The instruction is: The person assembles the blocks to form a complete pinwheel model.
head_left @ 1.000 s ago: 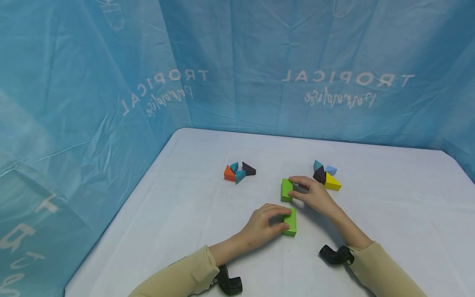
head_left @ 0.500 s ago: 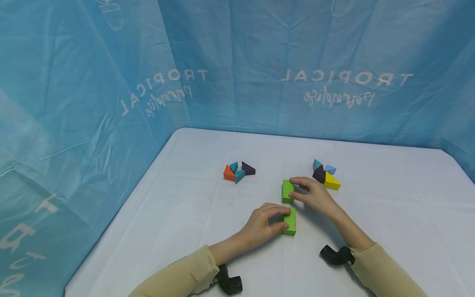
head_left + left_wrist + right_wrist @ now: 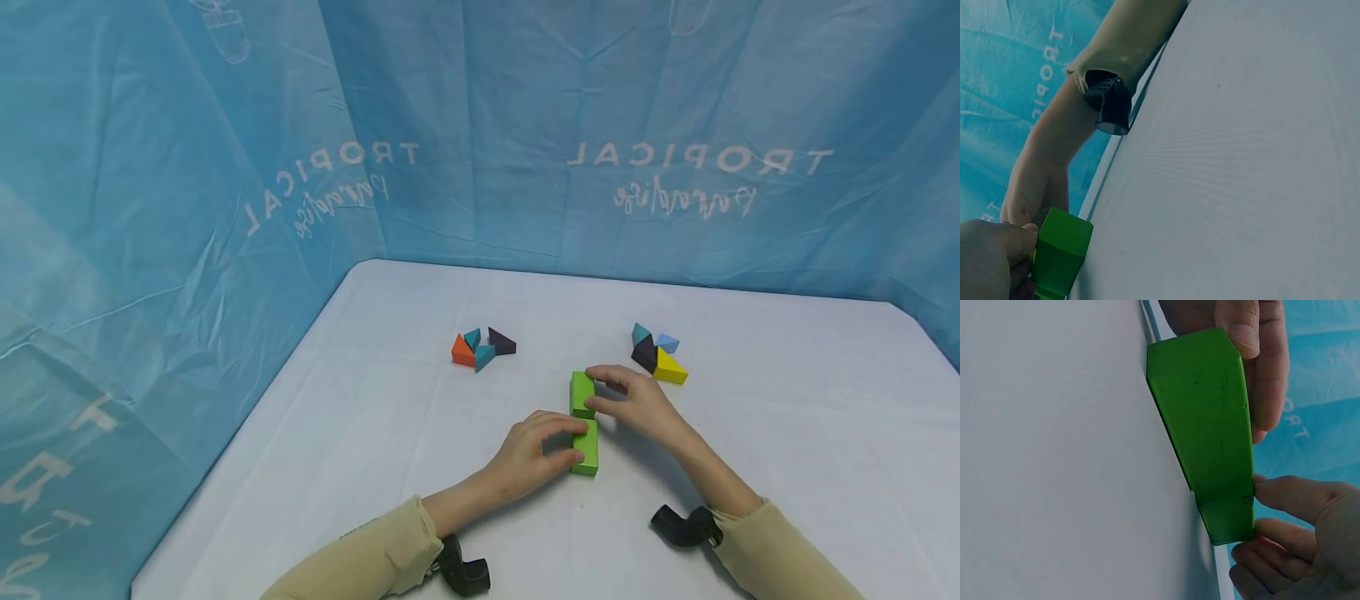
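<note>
Two green rectangular blocks lie on the white table, lined up end to end. In the head view, the near green block [image 3: 588, 450] is pinched between the thumb and fingers of my left hand [image 3: 525, 454]. My right hand [image 3: 639, 407] pinches the far green block [image 3: 581, 395] from its right side. The blocks' facing ends seem to meet in the right wrist view, where my left fingers [image 3: 1269, 381] show at the top and my right hand [image 3: 1329, 531] at the lower right. Part of the near block [image 3: 1063, 247] appears beside my left hand in the left wrist view.
Behind and left of the blocks lies a cluster with an orange wedge [image 3: 463, 352], teal wedges [image 3: 484, 357] and a dark wedge [image 3: 502, 342]. Another cluster beyond my right hand includes a yellow wedge [image 3: 670, 367] and a dark one [image 3: 645, 354]. Blue curtains [image 3: 480, 125] enclose the table.
My right hand has drawn the far green block toward me, closing the gap to the near block. My left hand and the near block have stayed in place.
</note>
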`<state>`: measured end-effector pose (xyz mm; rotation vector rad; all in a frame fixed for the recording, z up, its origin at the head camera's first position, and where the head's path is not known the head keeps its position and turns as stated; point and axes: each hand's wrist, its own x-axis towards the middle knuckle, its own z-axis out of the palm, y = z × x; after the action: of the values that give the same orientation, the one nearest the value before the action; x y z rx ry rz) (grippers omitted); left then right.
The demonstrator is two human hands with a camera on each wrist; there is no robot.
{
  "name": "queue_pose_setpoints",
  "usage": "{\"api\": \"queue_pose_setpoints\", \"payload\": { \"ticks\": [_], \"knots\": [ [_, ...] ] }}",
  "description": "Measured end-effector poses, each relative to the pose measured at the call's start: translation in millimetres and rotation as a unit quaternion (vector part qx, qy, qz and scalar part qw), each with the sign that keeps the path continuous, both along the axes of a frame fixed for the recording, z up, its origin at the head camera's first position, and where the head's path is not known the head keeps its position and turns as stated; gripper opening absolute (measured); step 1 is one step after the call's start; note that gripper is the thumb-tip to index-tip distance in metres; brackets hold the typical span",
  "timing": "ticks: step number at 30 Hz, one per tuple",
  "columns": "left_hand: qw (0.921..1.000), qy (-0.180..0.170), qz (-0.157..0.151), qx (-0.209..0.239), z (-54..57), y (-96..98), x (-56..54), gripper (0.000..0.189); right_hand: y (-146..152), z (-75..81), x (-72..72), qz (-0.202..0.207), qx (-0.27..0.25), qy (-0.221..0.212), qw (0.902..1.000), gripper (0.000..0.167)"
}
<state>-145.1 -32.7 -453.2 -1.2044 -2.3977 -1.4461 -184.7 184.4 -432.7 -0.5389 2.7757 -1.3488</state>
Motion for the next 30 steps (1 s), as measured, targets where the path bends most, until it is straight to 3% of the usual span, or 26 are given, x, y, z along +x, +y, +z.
{"api": "queue_pose_setpoints", "payload": {
  "ticks": [30],
  "knots": [
    [0.9993,-0.028,0.008,-0.022,2.7,-0.1,1.1,0.037,-1.4,2.4,10.6,-0.002,0.007,-0.012,0.9999,0.047]
  ]
}}
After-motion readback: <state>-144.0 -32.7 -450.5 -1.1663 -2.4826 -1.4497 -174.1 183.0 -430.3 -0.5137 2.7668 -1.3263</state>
